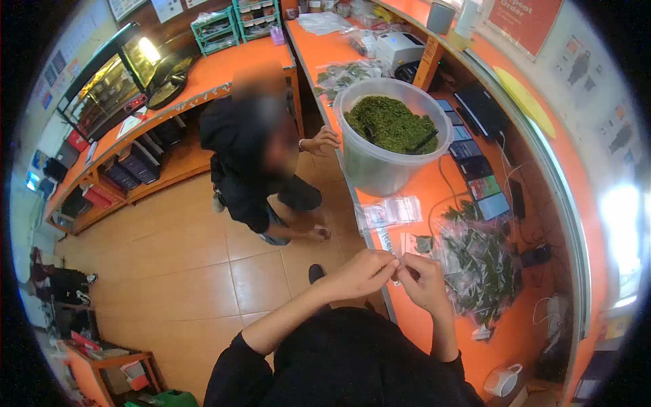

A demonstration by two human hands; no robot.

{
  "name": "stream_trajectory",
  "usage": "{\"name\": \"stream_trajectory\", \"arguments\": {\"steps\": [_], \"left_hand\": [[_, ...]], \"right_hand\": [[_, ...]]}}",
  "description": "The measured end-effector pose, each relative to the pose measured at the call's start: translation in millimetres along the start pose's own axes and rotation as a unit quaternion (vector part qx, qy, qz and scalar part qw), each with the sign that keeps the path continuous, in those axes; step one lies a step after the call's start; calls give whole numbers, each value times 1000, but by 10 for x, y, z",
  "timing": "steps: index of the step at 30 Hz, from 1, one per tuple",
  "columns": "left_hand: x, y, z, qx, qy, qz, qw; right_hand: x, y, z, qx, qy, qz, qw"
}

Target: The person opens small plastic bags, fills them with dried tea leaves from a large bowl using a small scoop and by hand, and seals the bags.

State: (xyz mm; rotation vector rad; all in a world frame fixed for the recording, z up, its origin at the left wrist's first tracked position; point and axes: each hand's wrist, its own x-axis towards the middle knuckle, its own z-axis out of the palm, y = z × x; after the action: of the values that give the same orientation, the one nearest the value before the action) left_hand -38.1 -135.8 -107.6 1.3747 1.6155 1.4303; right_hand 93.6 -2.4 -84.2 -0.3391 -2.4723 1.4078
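My left hand (366,273) and my right hand (424,277) meet over the front edge of the orange counter, fingertips pinched together. Between them is the edge of a small clear plastic bag (408,245), mostly hidden by my fingers. Just beyond lies a stack of flat clear zip bags (393,212). Right of my right hand spreads a pile of clear bags filled with green leaves (478,264). A large translucent bucket (376,173) stands farther back, holding chopped green leaf (390,122) and a dark-handled tool.
A co-worker in dark clothes (237,163) crouches left of the counter, one hand near the bucket. Along the wall side lie several phones (485,183) and cables. A white mug (503,380) stands at the near right; a white printer (403,51) sits behind the bucket.
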Motion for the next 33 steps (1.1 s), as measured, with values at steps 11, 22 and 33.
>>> {"name": "stream_trajectory", "arguments": {"steps": [11, 22, 33], "left_hand": [[-187, 133, 172, 241, 201, -161, 936], [-141, -34, -235, 65, 191, -79, 976], [120, -93, -377, 165, 253, 92, 949]], "right_hand": [[109, 60, 62, -214, 152, -31, 964], [430, -288, -87, -120, 196, -89, 969], [820, -418, 243, -133, 184, -24, 974]]}}
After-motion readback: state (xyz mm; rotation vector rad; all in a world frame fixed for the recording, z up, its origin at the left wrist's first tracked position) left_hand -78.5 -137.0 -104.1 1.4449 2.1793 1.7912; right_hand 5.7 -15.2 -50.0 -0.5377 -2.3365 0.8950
